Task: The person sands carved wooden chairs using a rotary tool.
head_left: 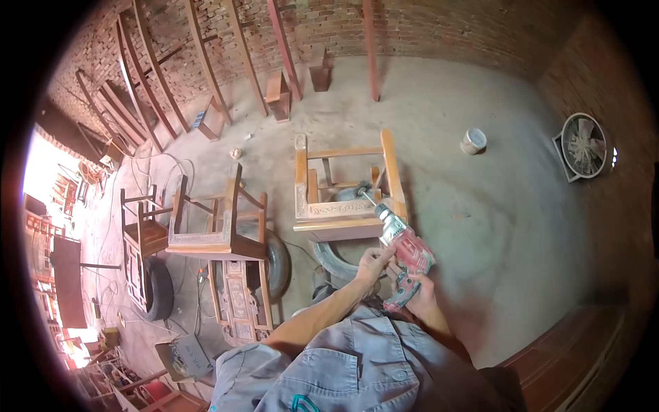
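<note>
- The right hand (423, 292) is wrapped around the handle of a red drill (410, 250), low in front of the person's body.
- The left hand (374, 264) is closed on the side of the same drill, behind its silver chuck (389, 218); the two hands are close together.
- A thin shaft runs from the chuck to a dark, round brush (363, 187), which sits at the inner edge of the carved rail of a wooden frame (343, 209). Whether the two touch cannot be told.
- The frame lies by a tire (331, 257), partly over it in this view, on the grey floor (473, 226).
- To the left stands a second frame (199, 239) with a carved edge, another tire (277, 264) beside it and a carved panel (238, 299) below it in the view.
- Farther left are a darker chair (145, 230) and a third tire (159, 288); an open box (185, 357) lies nearer the person.
- Beyond the frames, long boards (206, 62) lean against a brick wall (439, 27).
- On the right are a pale bucket (473, 141) and, farther off, a round fan (584, 145).
</note>
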